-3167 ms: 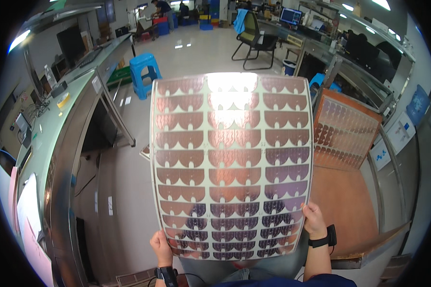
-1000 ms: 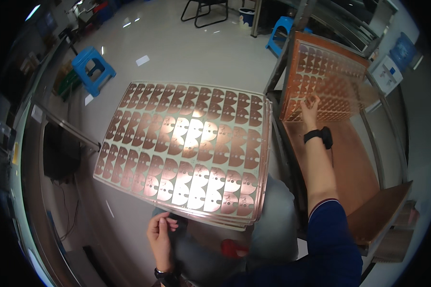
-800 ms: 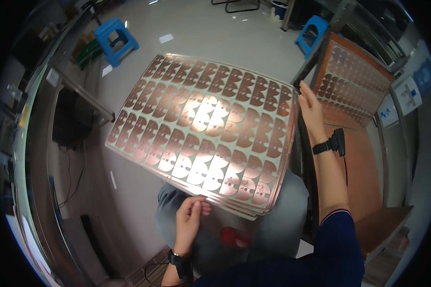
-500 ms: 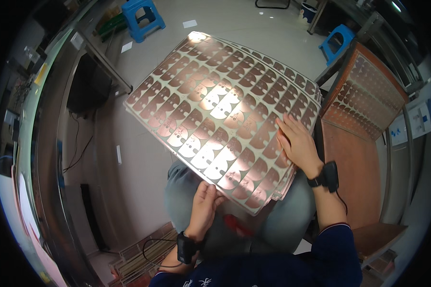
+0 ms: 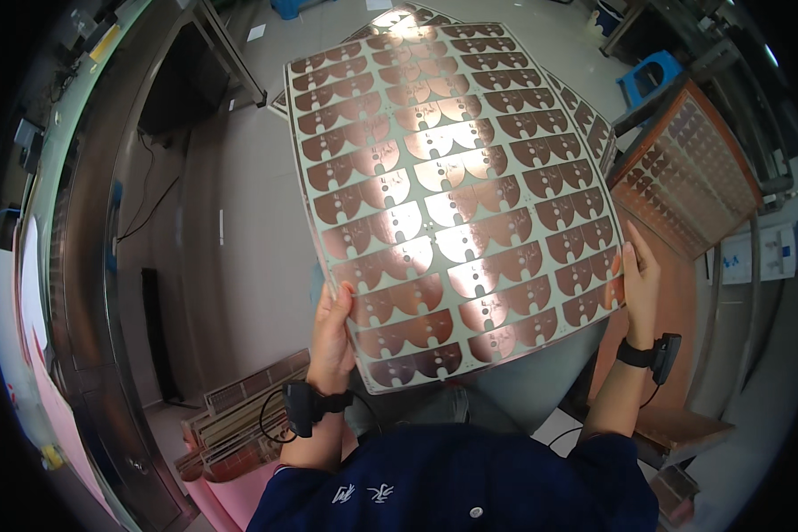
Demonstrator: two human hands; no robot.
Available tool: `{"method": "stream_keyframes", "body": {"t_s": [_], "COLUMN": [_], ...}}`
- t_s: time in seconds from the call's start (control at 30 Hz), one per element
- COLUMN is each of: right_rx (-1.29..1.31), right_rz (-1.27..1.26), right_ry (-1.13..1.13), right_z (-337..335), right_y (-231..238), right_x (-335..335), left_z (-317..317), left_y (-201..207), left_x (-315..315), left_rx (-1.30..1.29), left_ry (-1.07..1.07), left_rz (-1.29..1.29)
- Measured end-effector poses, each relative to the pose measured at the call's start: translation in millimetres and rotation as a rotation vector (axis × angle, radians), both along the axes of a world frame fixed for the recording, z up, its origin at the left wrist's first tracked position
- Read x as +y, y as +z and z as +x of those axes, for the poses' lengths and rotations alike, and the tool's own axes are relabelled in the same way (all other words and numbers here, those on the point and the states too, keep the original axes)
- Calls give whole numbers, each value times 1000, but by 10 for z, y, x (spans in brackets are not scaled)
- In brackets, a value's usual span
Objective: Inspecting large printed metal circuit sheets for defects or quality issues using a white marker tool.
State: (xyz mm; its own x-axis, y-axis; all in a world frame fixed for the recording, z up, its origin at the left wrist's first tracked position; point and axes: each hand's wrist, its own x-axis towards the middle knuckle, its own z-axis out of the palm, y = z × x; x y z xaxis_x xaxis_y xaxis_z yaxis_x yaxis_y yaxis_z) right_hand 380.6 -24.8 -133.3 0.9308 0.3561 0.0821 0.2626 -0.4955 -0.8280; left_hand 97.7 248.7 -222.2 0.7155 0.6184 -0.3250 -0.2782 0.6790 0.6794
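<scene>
A large rectangular copper-coloured circuit panel, with rows of repeated rounded shapes on a pale ground, is held over my lap, one short edge toward me. My left hand is closed on its left edge near the lower corner, thumb on top. On the opposite edge my right hand grips the panel low down, with fingertips showing at the rim. More panels of the same kind lie beneath and behind it, turned at another angle; most of their surface is hidden.
To the right, a framed copper board leans upright on a brown wooden surface. Beyond it is a blue stool. A dark metal cabinet runs along my left. Several stacked panels stand low at the left near my elbow.
The top panel has turned so its short edge faces me and has come off square with those beneath. My right hand moved from its surface to its right edge; my left hand moved up the left edge.
</scene>
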Motion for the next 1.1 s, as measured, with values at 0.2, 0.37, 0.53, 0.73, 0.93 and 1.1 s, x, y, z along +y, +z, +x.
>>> {"method": "stream_keyframes", "body": {"t_s": [0.2,0.37,0.53,0.73,0.93,1.1], "right_rx": [346,441,607,570,581,643], "right_rz": [448,580,645,844,1137,1260], "right_ry": [112,117,205,302,79,174], "right_z": [-174,-245,-130,73,-239,-751], "right_y": [131,153,164,-69,-274,-312], "right_x": [-86,-208,-293,-329,86,490], "left_z": [-191,-207,-236,-149,-13,254], "left_y": [-23,125,223,444,281,271], "left_x": [171,245,219,236,-37,-398], "left_rx": [-4,-41,-39,-207,-582,-254], "left_ry": [10,-41,-156,-140,0,50], "left_rz": [81,149,105,-28,-188,-75]}}
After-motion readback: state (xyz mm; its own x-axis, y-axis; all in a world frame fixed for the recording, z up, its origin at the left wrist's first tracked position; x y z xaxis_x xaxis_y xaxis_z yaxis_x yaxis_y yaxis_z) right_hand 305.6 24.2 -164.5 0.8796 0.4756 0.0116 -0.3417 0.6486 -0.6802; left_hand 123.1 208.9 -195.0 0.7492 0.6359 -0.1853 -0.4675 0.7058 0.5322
